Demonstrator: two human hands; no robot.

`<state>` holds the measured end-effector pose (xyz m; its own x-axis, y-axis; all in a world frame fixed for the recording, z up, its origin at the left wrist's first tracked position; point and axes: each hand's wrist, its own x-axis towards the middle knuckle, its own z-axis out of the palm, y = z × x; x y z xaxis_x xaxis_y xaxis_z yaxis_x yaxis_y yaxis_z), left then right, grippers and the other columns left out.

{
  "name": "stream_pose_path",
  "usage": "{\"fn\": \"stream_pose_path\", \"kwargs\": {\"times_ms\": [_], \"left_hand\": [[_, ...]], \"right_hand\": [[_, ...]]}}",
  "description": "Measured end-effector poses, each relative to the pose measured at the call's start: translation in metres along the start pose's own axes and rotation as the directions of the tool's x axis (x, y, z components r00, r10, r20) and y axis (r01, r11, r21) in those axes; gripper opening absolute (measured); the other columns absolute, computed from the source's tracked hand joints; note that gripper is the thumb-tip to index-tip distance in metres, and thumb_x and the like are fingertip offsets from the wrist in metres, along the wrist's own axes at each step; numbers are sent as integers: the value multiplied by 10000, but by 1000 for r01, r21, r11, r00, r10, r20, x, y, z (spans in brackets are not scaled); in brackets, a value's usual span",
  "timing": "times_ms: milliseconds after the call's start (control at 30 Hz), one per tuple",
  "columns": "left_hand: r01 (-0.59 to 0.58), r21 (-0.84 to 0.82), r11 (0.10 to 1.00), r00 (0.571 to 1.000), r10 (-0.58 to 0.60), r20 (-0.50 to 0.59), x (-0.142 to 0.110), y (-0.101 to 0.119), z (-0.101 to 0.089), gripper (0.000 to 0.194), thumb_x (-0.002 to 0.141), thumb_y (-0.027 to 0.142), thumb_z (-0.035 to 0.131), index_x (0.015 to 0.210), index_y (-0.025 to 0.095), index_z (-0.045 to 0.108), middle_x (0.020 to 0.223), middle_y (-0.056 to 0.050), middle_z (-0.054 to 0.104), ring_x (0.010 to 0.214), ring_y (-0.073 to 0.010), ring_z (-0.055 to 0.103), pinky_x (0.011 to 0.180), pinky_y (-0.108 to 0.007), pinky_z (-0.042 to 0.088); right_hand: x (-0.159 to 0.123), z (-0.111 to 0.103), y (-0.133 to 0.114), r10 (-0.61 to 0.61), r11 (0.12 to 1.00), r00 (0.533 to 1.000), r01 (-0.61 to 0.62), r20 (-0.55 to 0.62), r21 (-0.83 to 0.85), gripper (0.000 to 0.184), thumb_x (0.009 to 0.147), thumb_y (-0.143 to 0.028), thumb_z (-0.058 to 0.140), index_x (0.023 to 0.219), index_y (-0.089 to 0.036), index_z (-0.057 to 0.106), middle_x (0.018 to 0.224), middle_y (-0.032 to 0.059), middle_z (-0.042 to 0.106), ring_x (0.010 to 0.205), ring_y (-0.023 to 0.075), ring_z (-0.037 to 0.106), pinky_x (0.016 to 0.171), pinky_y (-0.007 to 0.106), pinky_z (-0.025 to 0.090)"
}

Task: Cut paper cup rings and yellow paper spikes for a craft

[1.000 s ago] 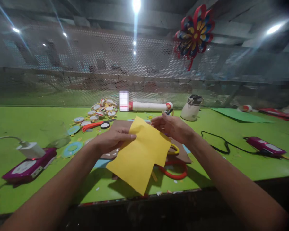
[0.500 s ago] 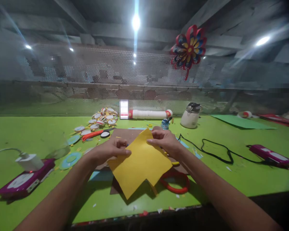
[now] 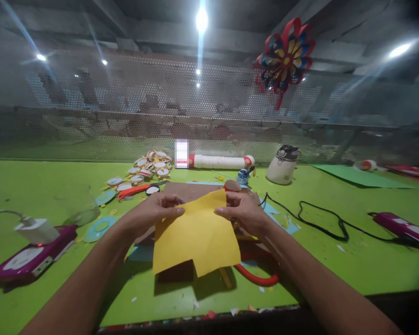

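Between both hands hangs a sheet of yellow paper [image 3: 197, 237] with a notch cut in its lower edge. My left hand [image 3: 157, 209] pinches the upper left part, thumb on the near face. At the upper right corner my right hand [image 3: 244, 211] grips the sheet between thumb and fingers. Beneath it lies a brown board [image 3: 195, 190], partly covered, with light blue paper [image 3: 143, 254] sticking out at the left. Red scissor-like handles [image 3: 258, 275] show below my right hand; the rest is hidden.
A pile of small round paper pieces [image 3: 157, 165] and an orange cutter [image 3: 134, 190] lie back left. Purple power strips [image 3: 31, 256] flank the work, a black cord [image 3: 310, 204] running right. Behind stand a glue bottle [image 3: 243, 177], a white roll [image 3: 218, 162] and a jug [image 3: 282, 167].
The yellow paper has turned clockwise, so its notch has shifted left and its lower edge is more level. My right hand has moved slightly down and right with its corner.
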<state>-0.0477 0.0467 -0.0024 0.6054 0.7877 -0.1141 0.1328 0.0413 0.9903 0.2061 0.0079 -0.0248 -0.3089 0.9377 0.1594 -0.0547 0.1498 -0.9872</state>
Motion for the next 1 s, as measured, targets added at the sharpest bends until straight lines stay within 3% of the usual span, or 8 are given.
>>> {"fn": "stream_pose_path", "kwargs": {"times_ms": [233,433,667,1000], "left_hand": [[-55,26,998,998,55,-2,-2,-3,-7,301,685,270,764,945,191,634,910,-33,705,796,-168,650,738,-291,491],[-67,51,996,988,74,-135,-5,-1,-6,269,653,248,773,839,187,589,828,-6,671,713,-144,629,679,-272,485],[-31,-1,1000,997,31,-67,-5,1,5,246,674,248,743,849,168,591,818,-20,675,676,-152,643,655,-296,501],[-25,68,997,990,34,-138,-6,0,7,229,666,246,733,826,181,582,726,14,654,610,-142,629,594,-274,478]], "right_hand": [[-3,5,-1,-1,997,1000,3,-19,77,358,740,-220,756,1075,-132,664,911,52,718,729,146,667,747,350,535],[-3,4,2,1,999,999,1,-50,54,231,813,-209,701,1025,-133,648,857,10,691,705,132,657,716,337,549],[-2,4,7,-4,1000,997,6,-76,23,151,876,-208,641,1005,-130,641,904,16,683,761,139,663,707,325,554],[-2,2,11,5,998,996,0,-90,59,113,894,-225,616,946,-126,631,875,8,655,713,120,635,633,279,541]]}}
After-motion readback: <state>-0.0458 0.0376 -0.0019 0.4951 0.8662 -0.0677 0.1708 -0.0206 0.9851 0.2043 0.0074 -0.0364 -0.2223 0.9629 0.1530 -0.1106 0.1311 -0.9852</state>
